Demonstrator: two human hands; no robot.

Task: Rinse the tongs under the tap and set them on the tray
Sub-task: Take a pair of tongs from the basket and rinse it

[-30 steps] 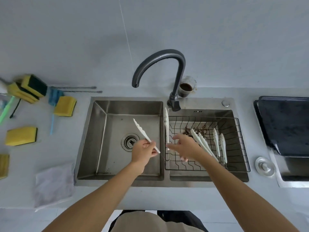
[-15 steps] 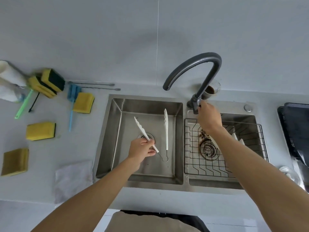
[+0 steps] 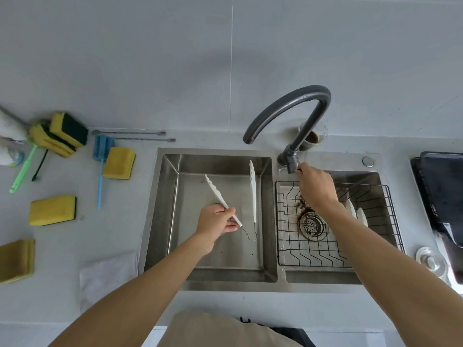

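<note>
**A:** Nearest item, please.

**B:** Item one, left hand (image 3: 217, 221): I log the fingers curled round one arm of the white tongs (image 3: 252, 190), near the wire hinge. The tongs hang splayed over the left basin (image 3: 260, 261), tips pointing away from me, clear of the basin floor as far as I can judge.

**A:** Next out?

**B:** Item two, right hand (image 3: 316, 187): stretched over the wire rack (image 3: 288, 251) in the right basin, fingertips pinching the tap lever (image 3: 292, 165). More white utensils (image 3: 356, 213) lie in that rack, partly behind my forearm.

**A:** Farthest?

**B:** Item three, the tap (image 3: 288, 106): spout arched over the left basin. I see no water. Item four, the dark tray (image 3: 441, 186), at the far right edge on the counter.

**A:** Step in hand?

**B:** I judge it the opening of the rinse: water not yet on. The next move calls for working the lever, then bringing the tongs' arms up beneath the spout mouth, which sits beyond and above them.
</note>
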